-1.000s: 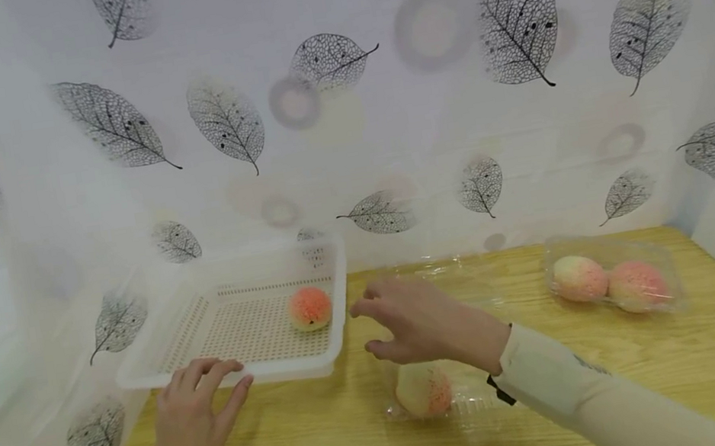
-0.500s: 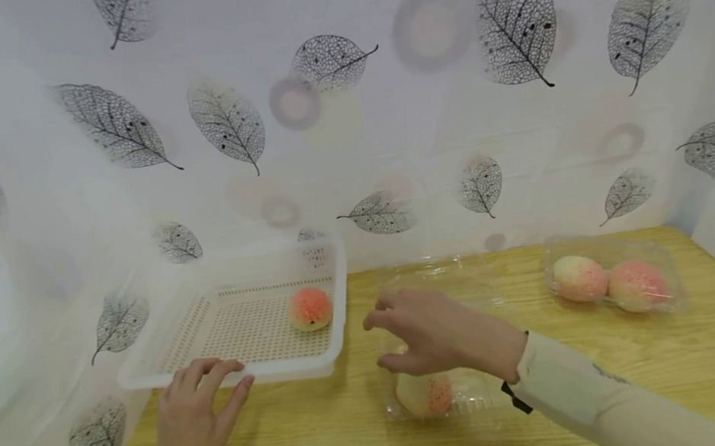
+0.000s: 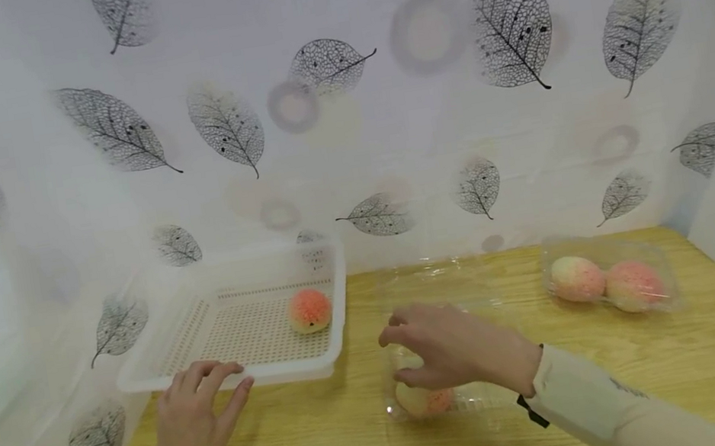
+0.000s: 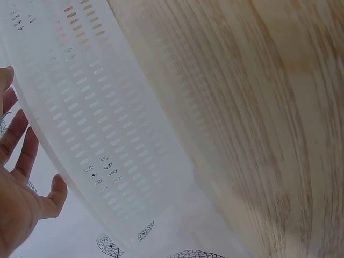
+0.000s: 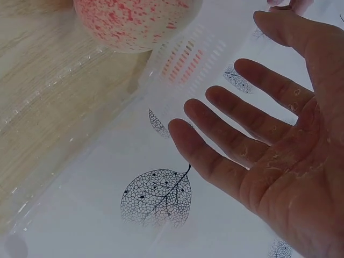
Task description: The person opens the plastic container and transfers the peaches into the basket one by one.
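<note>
My left hand (image 3: 190, 425) rests on the near rim of a white plastic basket (image 3: 286, 372), fingertips laid over the edge; the left wrist view shows the thumb (image 4: 54, 199) beside its slotted wall. One pink-and-cream peach (image 3: 310, 311) sits inside, towards the right. Above an opened clear plastic box (image 3: 473, 393) hovers my right hand (image 3: 462, 346), fingers spread and holding nothing. Partly under that hand lies a pale peach (image 3: 418, 399) with a red-speckled side; the right wrist view shows a speckled peach (image 5: 134, 21) apart from the fingers. What else the box holds is partly hidden.
At the right, a second clear box (image 3: 668, 284) holds two peaches (image 3: 635, 285). All of it stands on a wood-grain table (image 3: 321, 444). A pale leaf-printed sheet (image 3: 387, 141) hangs behind and along both sides.
My right hand has moved right and down, away from the basket, and now covers more of the pale peach in the box. The left hand stays on the basket rim.
</note>
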`<state>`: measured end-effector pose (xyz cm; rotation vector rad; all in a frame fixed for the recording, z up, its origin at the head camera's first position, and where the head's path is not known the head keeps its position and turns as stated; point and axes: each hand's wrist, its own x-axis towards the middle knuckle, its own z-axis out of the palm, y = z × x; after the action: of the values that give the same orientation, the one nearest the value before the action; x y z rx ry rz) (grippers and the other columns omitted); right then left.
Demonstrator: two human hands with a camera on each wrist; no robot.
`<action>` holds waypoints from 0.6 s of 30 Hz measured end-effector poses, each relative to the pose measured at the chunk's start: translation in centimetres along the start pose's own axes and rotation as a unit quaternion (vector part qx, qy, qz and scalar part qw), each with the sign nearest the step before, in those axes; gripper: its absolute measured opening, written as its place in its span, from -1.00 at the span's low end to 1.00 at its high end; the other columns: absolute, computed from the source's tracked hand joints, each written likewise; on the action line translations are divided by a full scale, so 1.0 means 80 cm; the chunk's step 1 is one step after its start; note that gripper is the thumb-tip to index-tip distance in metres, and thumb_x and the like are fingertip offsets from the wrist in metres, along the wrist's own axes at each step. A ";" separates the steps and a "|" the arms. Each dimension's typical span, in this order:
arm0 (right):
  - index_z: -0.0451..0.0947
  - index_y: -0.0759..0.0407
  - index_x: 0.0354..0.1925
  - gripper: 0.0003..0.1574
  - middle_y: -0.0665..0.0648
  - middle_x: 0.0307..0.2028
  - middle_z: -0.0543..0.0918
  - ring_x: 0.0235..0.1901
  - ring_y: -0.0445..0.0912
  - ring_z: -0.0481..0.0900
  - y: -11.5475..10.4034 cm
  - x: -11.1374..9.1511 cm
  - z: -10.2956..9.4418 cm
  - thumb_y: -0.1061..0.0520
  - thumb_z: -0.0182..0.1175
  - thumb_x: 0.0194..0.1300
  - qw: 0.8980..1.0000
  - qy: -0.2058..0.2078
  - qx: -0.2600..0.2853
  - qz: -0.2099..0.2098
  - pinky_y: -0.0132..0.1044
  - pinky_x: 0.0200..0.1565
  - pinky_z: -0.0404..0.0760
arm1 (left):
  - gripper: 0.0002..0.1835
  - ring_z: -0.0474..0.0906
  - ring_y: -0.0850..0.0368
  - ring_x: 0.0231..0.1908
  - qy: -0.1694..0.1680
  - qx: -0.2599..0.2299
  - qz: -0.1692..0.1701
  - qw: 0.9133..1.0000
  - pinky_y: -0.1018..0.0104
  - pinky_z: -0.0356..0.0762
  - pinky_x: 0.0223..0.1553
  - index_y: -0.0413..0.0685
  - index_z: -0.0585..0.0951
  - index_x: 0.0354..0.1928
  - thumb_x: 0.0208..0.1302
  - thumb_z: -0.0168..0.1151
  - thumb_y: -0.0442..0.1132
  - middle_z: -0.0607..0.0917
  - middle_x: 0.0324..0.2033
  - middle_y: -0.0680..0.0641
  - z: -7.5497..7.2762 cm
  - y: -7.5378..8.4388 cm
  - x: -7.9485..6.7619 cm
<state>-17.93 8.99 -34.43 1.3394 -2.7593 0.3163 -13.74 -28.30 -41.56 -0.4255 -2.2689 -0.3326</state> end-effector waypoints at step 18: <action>0.66 0.06 0.09 -0.54 0.03 -0.06 0.68 -0.22 -0.18 0.61 0.010 -0.023 0.024 0.01 0.36 0.22 0.999 -0.030 0.024 0.001 -0.26 -0.17 0.67 | -0.66 0.62 -0.12 -0.29 -0.006 0.004 -0.011 1.000 -0.25 0.53 -0.31 0.07 0.74 -0.20 -0.09 0.62 -0.21 0.71 -0.25 -0.09 -0.002 0.004 0.001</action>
<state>-17.34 10.46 -36.66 1.3799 -2.8182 0.3494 -13.54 -28.02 -41.41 -0.4000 -2.2871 -0.3321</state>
